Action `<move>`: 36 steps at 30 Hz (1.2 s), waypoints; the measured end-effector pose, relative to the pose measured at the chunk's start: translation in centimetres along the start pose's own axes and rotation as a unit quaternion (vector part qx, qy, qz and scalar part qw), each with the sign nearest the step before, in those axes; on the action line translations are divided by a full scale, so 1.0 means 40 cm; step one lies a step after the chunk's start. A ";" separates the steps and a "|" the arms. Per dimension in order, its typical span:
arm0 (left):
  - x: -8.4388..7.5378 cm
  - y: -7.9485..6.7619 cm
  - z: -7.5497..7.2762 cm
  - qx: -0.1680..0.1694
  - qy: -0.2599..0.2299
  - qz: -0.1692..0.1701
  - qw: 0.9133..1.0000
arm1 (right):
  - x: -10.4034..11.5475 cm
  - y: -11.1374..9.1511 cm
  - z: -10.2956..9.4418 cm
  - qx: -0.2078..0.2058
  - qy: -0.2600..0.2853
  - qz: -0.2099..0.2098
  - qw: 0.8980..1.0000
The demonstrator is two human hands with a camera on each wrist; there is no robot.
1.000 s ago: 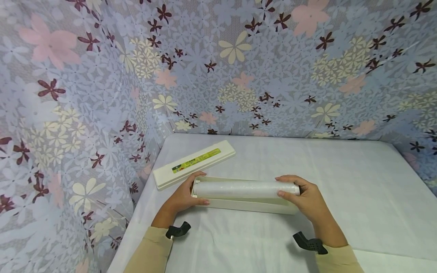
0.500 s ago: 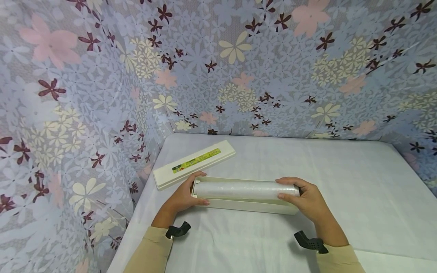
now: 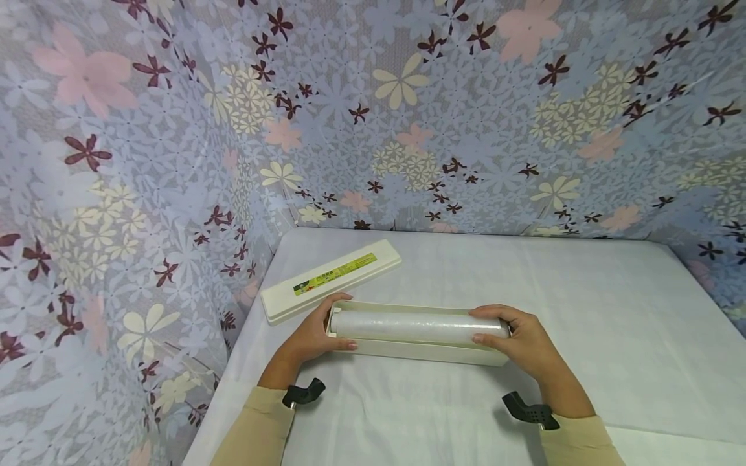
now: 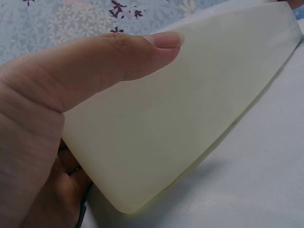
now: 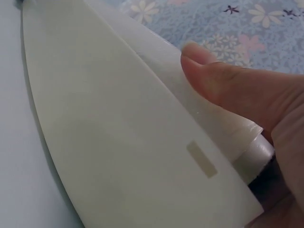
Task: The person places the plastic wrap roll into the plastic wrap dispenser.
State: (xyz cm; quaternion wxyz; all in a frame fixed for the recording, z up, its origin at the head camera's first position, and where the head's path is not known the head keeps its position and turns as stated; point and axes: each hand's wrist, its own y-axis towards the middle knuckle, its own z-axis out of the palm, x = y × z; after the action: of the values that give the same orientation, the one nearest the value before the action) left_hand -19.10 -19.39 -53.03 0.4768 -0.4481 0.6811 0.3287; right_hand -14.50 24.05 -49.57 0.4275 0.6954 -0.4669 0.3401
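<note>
A roll of cling film (image 3: 408,325) lies lengthwise over a long cream plastic box (image 3: 419,353), its left end down inside and its right end raised. My left hand (image 3: 309,333) grips the left end of the box, the thumb along the front wall, as the left wrist view shows on the box wall (image 4: 156,114). With fingers and thumb, my right hand (image 3: 521,336) holds the right end of the roll. In the right wrist view the roll (image 5: 223,128) sits slanted above the box edge (image 5: 133,118), and its core end sticks out near the palm.
Behind the left hand, a matching cream lid (image 3: 332,281) with a yellow-green label lies at an angle. A white cloth covers the table (image 3: 583,291). Flowered fabric (image 3: 408,129) hangs at the back and left.
The right end of the roll has sunk slightly toward the box, with my right hand following it down. My left hand, the box and the lid keep their places.
</note>
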 end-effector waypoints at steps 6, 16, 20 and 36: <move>-0.001 0.000 -0.001 0.001 -0.003 -0.005 1.000 | 0.001 0.001 0.002 0.003 -0.034 -0.024 0.999; 0.001 -0.001 -0.002 0.004 -0.007 -0.002 1.000 | -0.006 0.004 0.002 0.020 -0.078 -0.059 0.995; 0.004 -0.001 -0.002 0.004 -0.004 -0.001 1.000 | -0.007 0.004 0.001 0.028 -0.094 -0.081 0.992; 0.004 0.001 -0.002 0.004 0.000 0.004 1.000 | -0.010 0.014 0.001 0.049 -0.146 -0.114 0.981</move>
State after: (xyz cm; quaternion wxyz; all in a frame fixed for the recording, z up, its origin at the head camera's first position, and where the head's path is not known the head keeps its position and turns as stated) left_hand -19.20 -19.50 -53.16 0.4775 -0.4429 0.6842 0.3282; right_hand -15.17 24.06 -49.78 0.3564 0.8064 -0.4247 0.2059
